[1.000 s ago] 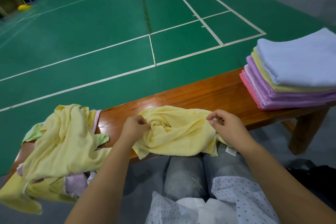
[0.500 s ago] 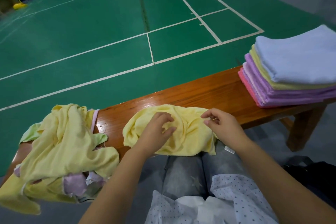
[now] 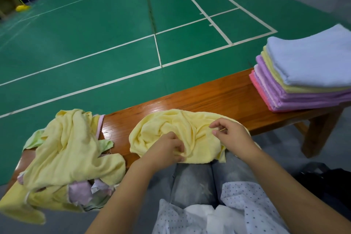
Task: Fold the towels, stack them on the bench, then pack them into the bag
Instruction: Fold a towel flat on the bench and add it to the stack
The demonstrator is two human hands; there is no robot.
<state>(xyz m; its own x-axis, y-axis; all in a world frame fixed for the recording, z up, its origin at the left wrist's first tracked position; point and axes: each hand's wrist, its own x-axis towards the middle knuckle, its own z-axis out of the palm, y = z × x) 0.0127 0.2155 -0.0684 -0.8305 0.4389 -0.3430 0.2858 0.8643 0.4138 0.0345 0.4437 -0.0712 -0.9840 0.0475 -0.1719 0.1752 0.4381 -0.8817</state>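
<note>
A crumpled yellow towel [image 3: 161,129] lies on the wooden bench [image 3: 218,95] in front of me, its near edge hanging over my knees. My left hand [image 3: 167,150] grips a bunch of it near the front edge. My right hand [image 3: 229,135] pinches its right edge between thumb and fingertips. A heap of unfolded towels [image 3: 68,150], mostly yellow with pale green and pink bits, sits at the bench's left end. A stack of folded towels [image 3: 307,74] stands at the right end, pale blue on top, then yellow, purple and pink.
A dark bag [image 3: 326,182] lies on the floor at the lower right, beside my leg. The bench leg [image 3: 319,131] stands under the stack. Beyond the bench stretches a green court floor [image 3: 114,34] with white lines.
My left hand has moved from the towel's left edge across to its middle front and bunched the cloth there. The towel has gathered leftward. My right hand has kept its pinch.
</note>
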